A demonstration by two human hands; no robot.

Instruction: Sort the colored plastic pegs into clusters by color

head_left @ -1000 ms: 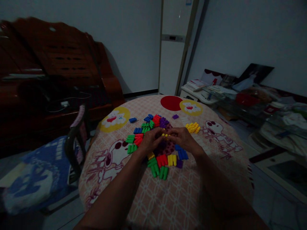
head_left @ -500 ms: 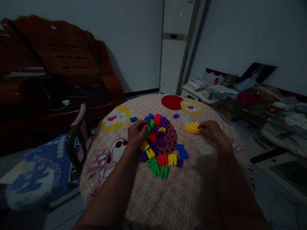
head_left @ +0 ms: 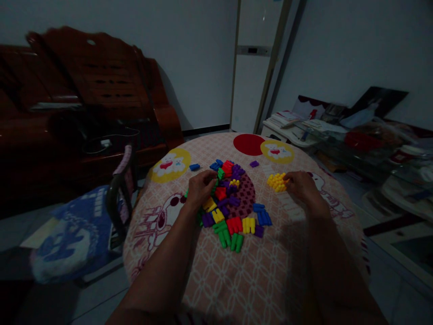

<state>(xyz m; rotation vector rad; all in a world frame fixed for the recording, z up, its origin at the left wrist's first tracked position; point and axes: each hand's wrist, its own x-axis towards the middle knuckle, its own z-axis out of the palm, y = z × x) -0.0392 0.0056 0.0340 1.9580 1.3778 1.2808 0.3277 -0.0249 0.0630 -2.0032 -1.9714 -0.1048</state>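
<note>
A round dark-red pegboard (head_left: 246, 197) lies on a round table with a pink cartoon cloth (head_left: 237, 280). Colourful plastic pegs ring and cover it: red (head_left: 234, 224), yellow (head_left: 248, 225), green (head_left: 230, 239), blue (head_left: 262, 217), purple (head_left: 237, 170). My left hand (head_left: 200, 187) rests curled on the board's left edge, over the pegs there; what its fingers hold is hidden. My right hand (head_left: 299, 184) is at a loose heap of yellow pegs (head_left: 276, 182) to the right of the board, its fingertips touching the heap.
A dark chair (head_left: 120, 198) stands at the table's left with a blue cushion (head_left: 64, 243) beyond it. A wooden sofa (head_left: 77, 113) fills the back left. A low cluttered table (head_left: 355, 140) runs along the right wall. Stray blue (head_left: 194, 167) and purple (head_left: 254, 164) pegs lie on the cloth.
My hands, together over the board a second ago, have parted. The right hand went out to the yellow heap and the left stayed at the board's left edge. The view shifted slightly.
</note>
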